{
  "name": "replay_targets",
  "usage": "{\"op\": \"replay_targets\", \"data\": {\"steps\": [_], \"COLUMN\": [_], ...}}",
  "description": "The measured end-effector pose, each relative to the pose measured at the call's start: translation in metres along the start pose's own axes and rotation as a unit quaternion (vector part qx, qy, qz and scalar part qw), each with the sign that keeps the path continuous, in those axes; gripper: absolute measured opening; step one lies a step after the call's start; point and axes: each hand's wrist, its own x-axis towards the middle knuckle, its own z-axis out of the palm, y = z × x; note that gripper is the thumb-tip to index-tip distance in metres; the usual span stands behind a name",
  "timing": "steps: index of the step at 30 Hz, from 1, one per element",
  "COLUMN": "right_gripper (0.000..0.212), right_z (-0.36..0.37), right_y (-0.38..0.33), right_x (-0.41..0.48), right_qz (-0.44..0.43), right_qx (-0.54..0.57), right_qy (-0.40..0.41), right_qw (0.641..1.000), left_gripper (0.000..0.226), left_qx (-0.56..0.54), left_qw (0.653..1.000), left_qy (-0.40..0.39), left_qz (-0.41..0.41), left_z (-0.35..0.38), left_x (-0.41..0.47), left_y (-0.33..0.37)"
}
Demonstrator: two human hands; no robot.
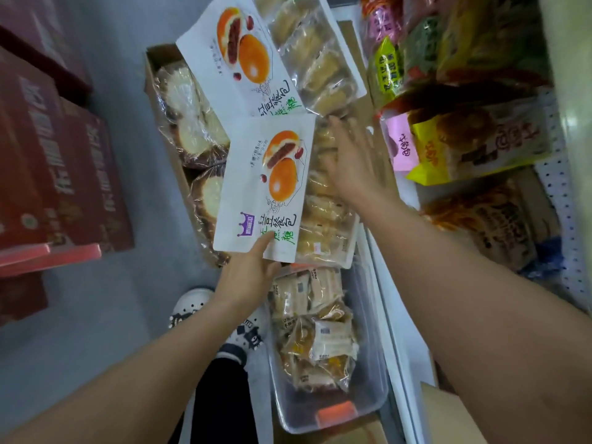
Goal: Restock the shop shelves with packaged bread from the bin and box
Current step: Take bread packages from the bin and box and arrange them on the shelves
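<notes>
White bread pack (262, 187), lower edge pinched by left hand (248, 272), right hand (350, 165) spread over its clear side, grey floor (121, 315) leftward

A cardboard box (153, 79) and a clear bin (368, 397) stand on the grey floor (121, 299); bagged bread (480, 145) fills the shelf (559, 187).

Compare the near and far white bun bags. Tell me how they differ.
The left hand pinches the near bag at its bottom edge; no hand grips the far bag. The near bag overlaps the far bag's lower edge. A purple crown logo shows on the near bag; none shows on the far bag. Both share a white front with orange bun pictures and a clear side showing buns.
</notes>
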Motion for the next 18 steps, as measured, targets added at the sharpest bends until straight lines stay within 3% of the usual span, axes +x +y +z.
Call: {"op": "replay_targets", "data": {"steps": [6,11,14,18], "right_gripper": [0.080,0.082,0.077,0.073], "right_z": [0.021,0.020,0.022,0.037], "right_y": [0.016,0.020,0.021,0.028], "right_x": [0.028,0.022,0.005,-0.028], "right_qz": [0.010,0.034,0.075,0.182], "right_qx": [0.030,0.055,0.050,0.090], "right_qy": [-0.091,-0.059,-0.058,-0.078], "right_qw": [0.995,0.996,0.994,0.976], "left_gripper": [0.064,0.068,0.065,0.065], "left_qx": [-0.087,-0.214,-0.279,-0.287], "left_qw": [0.996,0.971,0.948,0.937], "left_qy": [0.012,0.060,0.114,0.165], "left_qz": [-0.028,-0.084,-0.099,-0.110], "left_z": [0.016,0.014,0.005,-0.006], "left_x": [0.016,0.014,0.011,0.008], "left_y": [0.002,0.004,0.005,-0.001]}}
